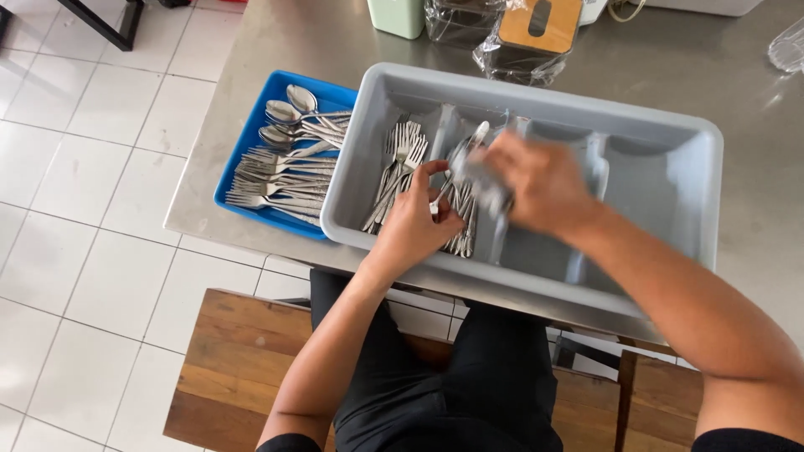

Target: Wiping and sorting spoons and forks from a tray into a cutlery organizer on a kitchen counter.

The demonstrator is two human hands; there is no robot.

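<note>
A grey divided cutlery bin [670,138] sits on a steel table, with forks [400,163] in its left compartment and more cutlery in the one beside it. My left hand [416,222] pinches the handle end of a spoon [459,159] over the bin. My right hand [540,184], blurred, grips a clear plastic wrap [488,186] around the same spoon. A blue tray [251,134] to the left holds several spoons and forks [289,159].
At the table's far edge stand a pale green container [398,17], a plastic-wrapped wooden-topped box [536,33] and clear wrapped items. A wooden bench [239,360] is under me. White floor tiles lie to the left.
</note>
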